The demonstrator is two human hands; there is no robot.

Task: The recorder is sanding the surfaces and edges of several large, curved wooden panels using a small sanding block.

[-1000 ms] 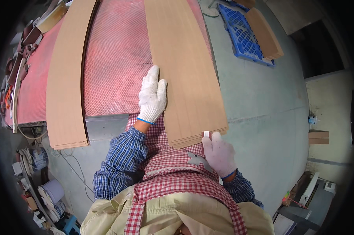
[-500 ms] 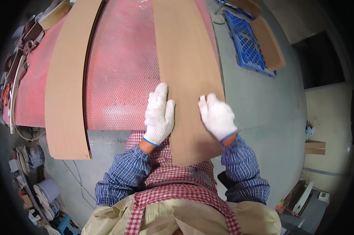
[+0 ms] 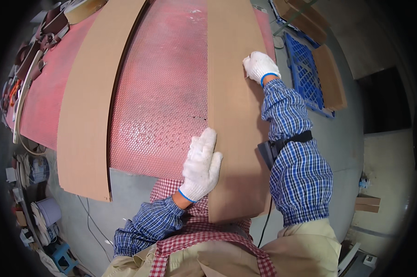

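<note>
A long wood-toned board (image 3: 238, 152) is laid lengthwise on the red mesh-topped table (image 3: 160, 101), to the right of its middle, with its near end jutting past the table edge toward the checked apron (image 3: 167, 190) and its far end cut off by the top of the view. Its left edge is steadied by the gloved left hand (image 3: 200, 164): the fingers are held straight and side by side, the thumb is spread over the board, and nothing is gripped. The gloved right hand (image 3: 261, 66) is stretched out well ahead, over the board close to its right edge; its fingers are curled in, and whether anything is held beneath them cannot be told, since the undersides are hidden. Judging by how the hands are placed, work on this board seems to be under way rather than finished, with the far part of its visible length being reached. No line between treated and untreated surface can be made out, so how much has been done cannot be measured. A second board (image 3: 86, 106) is laid to the left, well apart across the bare mesh, and is touched by neither hand; whether it has been dealt with or is waiting cannot be judged. More brown boards (image 3: 329, 76) are seen by the blue pallet (image 3: 304, 69) beyond the table, and whether they belong to what is left is likewise unclear.
</note>
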